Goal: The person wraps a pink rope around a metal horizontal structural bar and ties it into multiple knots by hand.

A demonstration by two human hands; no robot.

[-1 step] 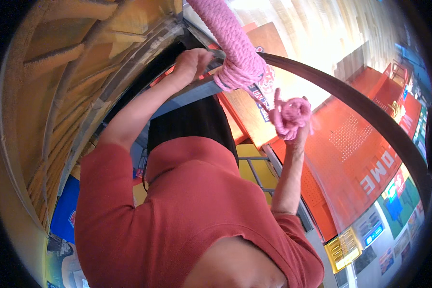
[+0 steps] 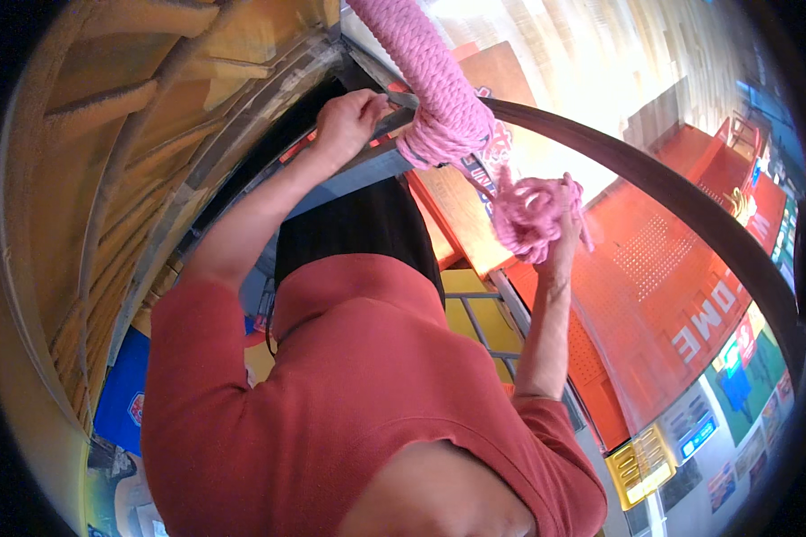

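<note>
Pink rope is wound in tight turns around a slanting pole [image 2: 421, 67], with a thicker wrap at its lower end beside a grey metal beam [image 2: 354, 173]. My right hand [image 2: 564, 234] grips a loose, looped bundle of pink rope [image 2: 527, 215], just right of and below the wrapped end. On the other side of the pole, my left hand [image 2: 345, 123] is closed, thumb and fingers together close to the beam's end. What its fingertips hold, if anything, is too small to make out.
A dark curved bar [image 2: 645, 170] arcs from behind the wrapped pole toward the right. Ribbed brown panelling [image 2: 125, 152] fills the left side. Beyond stand an orange perforated panel [image 2: 636, 331], a wooden board [image 2: 448, 210] and a yellow rack [image 2: 640, 465].
The rope bundle has turned and opened into looser loops in my right hand, shifting slightly left. My left hand has moved a little, its fingers now sharper and drawn together.
</note>
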